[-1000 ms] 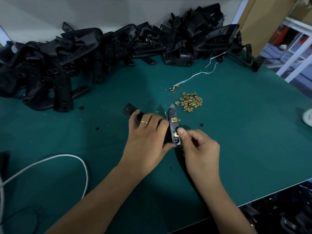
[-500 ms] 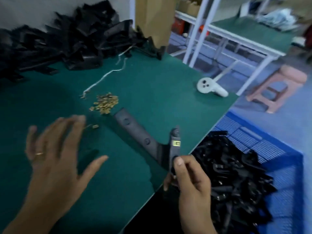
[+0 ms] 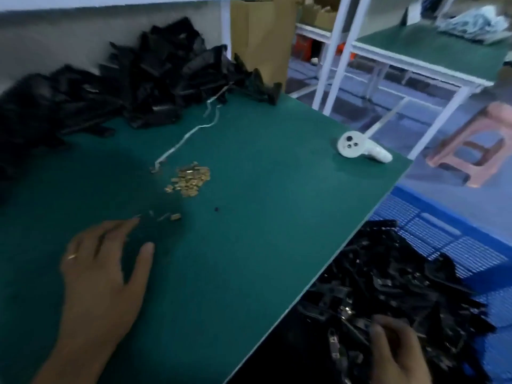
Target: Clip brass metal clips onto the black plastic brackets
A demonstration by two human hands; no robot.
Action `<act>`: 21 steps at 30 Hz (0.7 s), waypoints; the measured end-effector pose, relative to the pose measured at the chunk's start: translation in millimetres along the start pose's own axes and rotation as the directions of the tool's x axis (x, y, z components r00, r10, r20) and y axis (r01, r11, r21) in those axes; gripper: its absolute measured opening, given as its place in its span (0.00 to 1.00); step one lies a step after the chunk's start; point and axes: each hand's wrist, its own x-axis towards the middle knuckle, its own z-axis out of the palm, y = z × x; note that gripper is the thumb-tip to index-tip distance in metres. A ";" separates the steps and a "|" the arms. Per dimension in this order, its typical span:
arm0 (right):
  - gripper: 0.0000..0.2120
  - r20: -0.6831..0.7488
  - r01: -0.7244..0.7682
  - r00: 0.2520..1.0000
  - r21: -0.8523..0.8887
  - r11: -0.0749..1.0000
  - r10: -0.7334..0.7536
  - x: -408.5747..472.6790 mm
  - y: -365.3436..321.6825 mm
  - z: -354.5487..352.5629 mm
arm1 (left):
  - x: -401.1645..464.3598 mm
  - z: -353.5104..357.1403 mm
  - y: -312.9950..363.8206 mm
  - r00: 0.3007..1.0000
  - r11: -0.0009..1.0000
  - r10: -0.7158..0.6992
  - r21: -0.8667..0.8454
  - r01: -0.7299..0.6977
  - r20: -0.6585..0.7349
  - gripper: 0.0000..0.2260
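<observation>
Green table [image 3: 249, 189], seen from above with its right edge running diagonally. Along the far edge lies a long heap [image 3: 124, 79] of black brackets, reaching from the far left to near the far right corner. Below the right edge stands a blue crate [image 3: 457, 239] holding a second pile [image 3: 388, 286] of black brackets, some showing a brass glint. The left hand [image 3: 102, 275] lies over the table near the near edge, fingers spread and straight, gripping nothing; a ring [image 3: 72, 256] sits on one finger. The right hand [image 3: 399, 353] is down in the crate on the pile, fingers curled; whether it grips a bracket cannot be told through the blur. A white controller [image 3: 360, 146] lies close to the right edge, toward the far corner. A white cord [image 3: 194, 131] runs from the heap toward the table's middle. At the cord's near end, in mid-table, lie the loose brass clips [image 3: 189, 178] in a small cluster. A few stray clips [image 3: 173, 216] lie just beyond the left fingertips, apart from the cluster. A small dark speck [image 3: 216, 209] sits to their right.
</observation>
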 end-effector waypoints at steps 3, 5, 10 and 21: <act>0.04 0.115 0.415 0.905 -0.032 0.909 -0.409 -15.4 -61.5 43.8 | -0.1 -8.3 18.4 0.999 0.999 -0.052 0.012 0.052 -0.012 0.19; 0.03 0.311 0.636 0.729 0.021 0.771 -0.610 -22.5 -104.5 78.1 | 1.4 -10.2 18.3 0.992 0.992 -0.126 0.015 0.125 0.025 0.17; 0.07 0.651 0.809 0.336 0.170 0.563 -0.681 -54.4 -165.8 185.9 | -3.3 -6.3 12.2 0.993 0.993 -0.114 0.039 0.113 0.024 0.15; 0.15 0.699 0.880 0.169 0.212 0.426 -0.695 -49.7 -165.5 247.1 | 44.8 -89.9 -106.1 0.723 0.674 -0.562 0.284 0.682 -0.402 0.18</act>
